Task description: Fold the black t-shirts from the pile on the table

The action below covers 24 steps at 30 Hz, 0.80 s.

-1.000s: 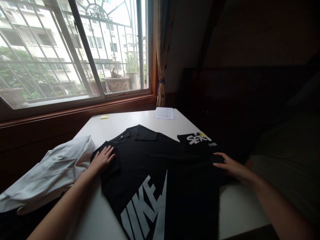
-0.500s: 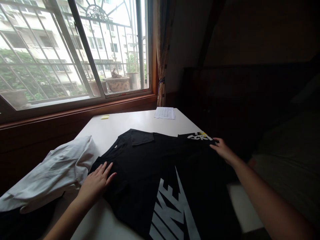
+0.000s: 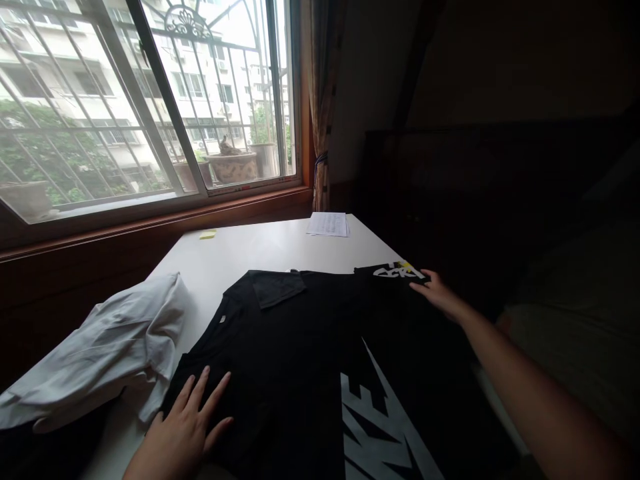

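A black T-shirt [image 3: 290, 360] lies spread over the white table, its neck opening toward the left and a large grey "NIKE" print toward the near side. One sleeve is laid over onto the body near the far edge. My left hand [image 3: 183, 427] rests on the shirt's near left part, fingers spread flat. At the far right, my right hand [image 3: 440, 293] pinches the shirt's edge between thumb and fingers, beside a white and yellow print.
Crumpled pale clothing [image 3: 120, 340] lies at the left side of the white table [image 3: 235, 243]. Papers [image 3: 328, 224] and a yellow sticky note [image 3: 207, 235] sit at the far end. Behind stand a barred window [image 3: 200, 100] and a tied curtain [image 3: 323, 120].
My left hand has moved nearer to me, with its fingers spread wider. The shirt's left part has shifted nearer and the print has turned. My right hand keeps its pinch, slightly further left.
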Tool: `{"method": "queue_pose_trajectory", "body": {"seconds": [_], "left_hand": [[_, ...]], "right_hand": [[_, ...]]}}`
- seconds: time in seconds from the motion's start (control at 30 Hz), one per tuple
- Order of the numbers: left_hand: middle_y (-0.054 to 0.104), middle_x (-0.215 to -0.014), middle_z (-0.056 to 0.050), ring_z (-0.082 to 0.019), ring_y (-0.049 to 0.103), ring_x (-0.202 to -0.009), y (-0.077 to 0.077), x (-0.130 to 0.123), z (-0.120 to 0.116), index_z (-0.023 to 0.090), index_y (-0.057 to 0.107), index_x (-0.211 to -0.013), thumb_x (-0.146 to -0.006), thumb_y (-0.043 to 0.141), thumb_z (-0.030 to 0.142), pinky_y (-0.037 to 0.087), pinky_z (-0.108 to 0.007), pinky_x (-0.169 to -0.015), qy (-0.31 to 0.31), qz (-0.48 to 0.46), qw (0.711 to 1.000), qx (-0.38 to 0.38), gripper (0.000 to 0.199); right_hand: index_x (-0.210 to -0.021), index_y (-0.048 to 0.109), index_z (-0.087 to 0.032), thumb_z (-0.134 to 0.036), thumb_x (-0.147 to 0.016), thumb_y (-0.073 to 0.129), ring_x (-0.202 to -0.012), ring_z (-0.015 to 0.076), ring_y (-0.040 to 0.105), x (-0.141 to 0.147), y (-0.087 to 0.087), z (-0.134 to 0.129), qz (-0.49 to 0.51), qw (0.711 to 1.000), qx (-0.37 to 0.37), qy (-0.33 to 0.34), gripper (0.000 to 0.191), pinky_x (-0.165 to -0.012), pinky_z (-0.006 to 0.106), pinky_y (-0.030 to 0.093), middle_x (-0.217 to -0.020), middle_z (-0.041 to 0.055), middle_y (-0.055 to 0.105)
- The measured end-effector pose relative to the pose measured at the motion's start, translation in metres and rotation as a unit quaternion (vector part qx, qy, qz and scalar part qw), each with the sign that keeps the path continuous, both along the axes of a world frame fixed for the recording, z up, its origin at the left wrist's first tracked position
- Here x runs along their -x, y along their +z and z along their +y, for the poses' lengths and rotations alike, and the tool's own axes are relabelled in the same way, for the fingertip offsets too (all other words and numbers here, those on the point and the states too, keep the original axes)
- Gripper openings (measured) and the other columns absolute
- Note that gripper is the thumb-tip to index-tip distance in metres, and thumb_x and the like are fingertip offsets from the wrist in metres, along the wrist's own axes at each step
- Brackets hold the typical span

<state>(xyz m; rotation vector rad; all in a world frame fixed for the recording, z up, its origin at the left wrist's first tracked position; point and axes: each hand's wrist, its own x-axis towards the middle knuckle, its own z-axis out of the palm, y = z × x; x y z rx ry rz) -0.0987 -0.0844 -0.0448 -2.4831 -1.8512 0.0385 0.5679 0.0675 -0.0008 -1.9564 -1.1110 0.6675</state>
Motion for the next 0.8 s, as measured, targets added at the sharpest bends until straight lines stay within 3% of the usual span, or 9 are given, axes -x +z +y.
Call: {"method": "queue_pose_trajectory", "body": {"seconds": [0.1, 0.23, 0.37, 0.47, 0.6, 0.8], "left_hand": [[0.032, -0.162, -0.002, -0.039, 0.034, -0.147, 0.02, 0.001, 0.015, 0.045, 0.033, -0.153, -0.09, 0.051, 0.065, 0.041, -0.065, -0.109, -0.028, -0.007, 0.999, 0.016, 0.068], [0.033, -0.162, 0.001, -0.031, 0.032, -0.15, 0.039, -0.003, 0.057, 0.043, 0.036, -0.154, -0.098, 0.044, 0.06, 0.033, -0.057, -0.118, -0.087, -0.034, 0.996, 0.012, 0.059], [0.031, -0.164, -0.002, -0.028, 0.028, -0.152, 0.038, -0.008, 0.1, 0.035, 0.036, -0.156, -0.102, 0.039, 0.057, 0.027, -0.053, -0.122, -0.104, -0.048, 0.993, -0.001, 0.058], [0.023, -0.167, -0.001, -0.027, 0.023, -0.154, 0.03, -0.012, 0.117, 0.034, 0.029, -0.158, -0.104, 0.035, 0.056, 0.021, -0.053, -0.124, -0.093, -0.046, 0.995, 0.004, 0.059], [0.015, -0.168, 0.0, -0.027, 0.016, -0.156, 0.025, -0.017, 0.115, 0.036, 0.02, -0.16, -0.105, 0.031, 0.054, 0.015, -0.058, -0.124, -0.062, -0.039, 0.997, 0.012, 0.059], [0.01, -0.168, 0.0, -0.029, 0.011, -0.156, 0.03, -0.029, 0.075, 0.034, 0.018, -0.16, -0.104, 0.032, 0.054, 0.016, -0.062, -0.122, 0.018, 0.002, 0.999, 0.035, 0.061]], "right_hand": [[-0.157, 0.021, -0.022, -0.046, -0.085, 0.067, -0.107, 0.031, 0.07, 0.009, 0.007, -0.016, 0.057, 0.998, 0.018, 0.006, 0.088, -0.091, 0.041, 0.058, -0.133, 0.0192, 0.064], [-0.157, 0.023, -0.026, -0.051, -0.082, 0.07, -0.101, 0.033, 0.073, 0.016, 0.015, -0.051, 0.087, 0.994, 0.062, 0.017, 0.092, -0.085, 0.044, 0.061, -0.13, 0.0192, 0.066], [-0.157, 0.024, -0.028, -0.05, -0.076, 0.075, -0.105, 0.0358, 0.071, 0.01, 0.005, -0.084, 0.098, 0.991, 0.08, 0.044, 0.098, -0.085, 0.046, 0.061, -0.133, 0.0213, 0.063], [-0.157, 0.025, -0.028, -0.045, -0.071, 0.077, -0.116, 0.0386, 0.066, 0.003, -0.009, -0.094, 0.097, 0.992, 0.061, 0.058, 0.102, -0.087, 0.048, 0.061, -0.138, 0.0226, 0.06], [-0.156, 0.025, -0.028, -0.045, -0.071, 0.076, -0.119, 0.0387, 0.065, 0.003, -0.016, -0.089, 0.098, 0.992, 0.032, 0.078, 0.101, -0.087, 0.049, 0.061, -0.138, 0.0206, 0.06], [-0.156, 0.029, -0.027, -0.043, -0.08, 0.071, -0.103, 0.0333, 0.072, 0.007, -0.004, -0.059, 0.084, 0.992, 0.049, 0.087, 0.088, -0.082, 0.046, 0.062, -0.128, 0.0179, 0.066]]}}
